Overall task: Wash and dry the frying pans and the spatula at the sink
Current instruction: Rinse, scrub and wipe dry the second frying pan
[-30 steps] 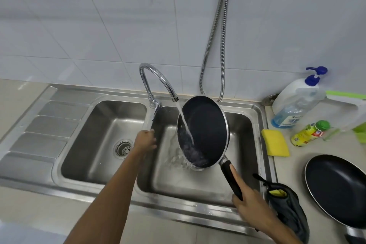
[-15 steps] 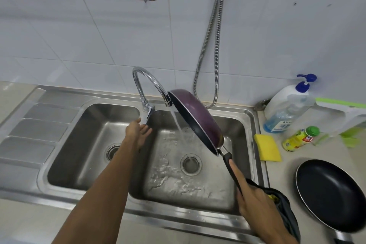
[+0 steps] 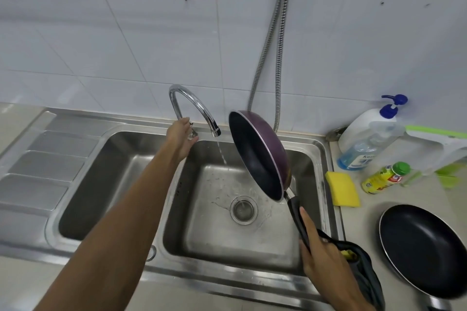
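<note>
Here, right hand clasping tilted frying pan handle, left hand outstretched at tap, grip unclear.

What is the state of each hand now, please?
Left hand: at the tap lever, grip cannot be told.
Right hand: closed, holding the pan by its handle.

The left hand covers the base of the tap, so how its fingers lie there cannot be told. The right hand hides the handle end of the purple frying pan and part of the dark cloth at its 4 o'clock. The yellow thing inside this cloth is too small to name. At 4 o'clock in the view, the second frying pan loses its handle at the bottom edge. The labels of the soap bottle and the small yellow bottle are blurred.
</note>
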Tool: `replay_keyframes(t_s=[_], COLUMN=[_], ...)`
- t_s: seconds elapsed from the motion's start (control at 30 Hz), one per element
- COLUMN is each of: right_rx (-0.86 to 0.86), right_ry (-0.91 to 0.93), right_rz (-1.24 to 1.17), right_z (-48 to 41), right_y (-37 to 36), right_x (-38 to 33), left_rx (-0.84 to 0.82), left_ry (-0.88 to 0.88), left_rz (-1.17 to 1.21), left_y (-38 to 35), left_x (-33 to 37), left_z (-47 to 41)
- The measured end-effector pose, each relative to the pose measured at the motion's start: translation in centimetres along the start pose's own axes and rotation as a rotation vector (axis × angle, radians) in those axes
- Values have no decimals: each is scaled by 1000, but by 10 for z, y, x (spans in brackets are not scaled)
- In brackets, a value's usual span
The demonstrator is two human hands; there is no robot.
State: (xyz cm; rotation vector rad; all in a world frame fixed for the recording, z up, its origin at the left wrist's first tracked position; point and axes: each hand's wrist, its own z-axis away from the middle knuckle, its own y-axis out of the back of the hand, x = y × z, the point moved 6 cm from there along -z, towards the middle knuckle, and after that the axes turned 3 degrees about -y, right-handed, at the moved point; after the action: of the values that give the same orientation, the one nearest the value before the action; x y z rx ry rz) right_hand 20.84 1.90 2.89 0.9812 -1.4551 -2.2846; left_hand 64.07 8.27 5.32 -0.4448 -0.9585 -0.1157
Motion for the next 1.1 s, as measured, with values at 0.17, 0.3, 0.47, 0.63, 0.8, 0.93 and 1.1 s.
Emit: replay_keyframes(t_s=[0.17,0.3,0.47,0.63,0.8,0.93,1.1], right_rx=[-14,-27,-99,-124,-113,-89,-65], right_ry=[-3,-16,-128,-178,-208,-203,43], right_rz=[-46,-180,-440,-579,-729,-787,-381], right_z=[1,8,25,37,38,47,45], right_y=[2,-6,-19,-37,-45,-43,-23], right_x=[-7,-10,-21,-32,-41,-52,-43], left_rx=[-65,-58,-233,-434,-289,-163,-188], left_ry=[-1,61,344,493,555,349,219], left_rz=[-164,-283,-466,-384,-237,-255,-203], left_y=[15,26,2,-47,-39,-30,-17], left_x=[2,-69,-194,-238,-244,-237,-230], left_z=[1,58,192,257,252,256,257])
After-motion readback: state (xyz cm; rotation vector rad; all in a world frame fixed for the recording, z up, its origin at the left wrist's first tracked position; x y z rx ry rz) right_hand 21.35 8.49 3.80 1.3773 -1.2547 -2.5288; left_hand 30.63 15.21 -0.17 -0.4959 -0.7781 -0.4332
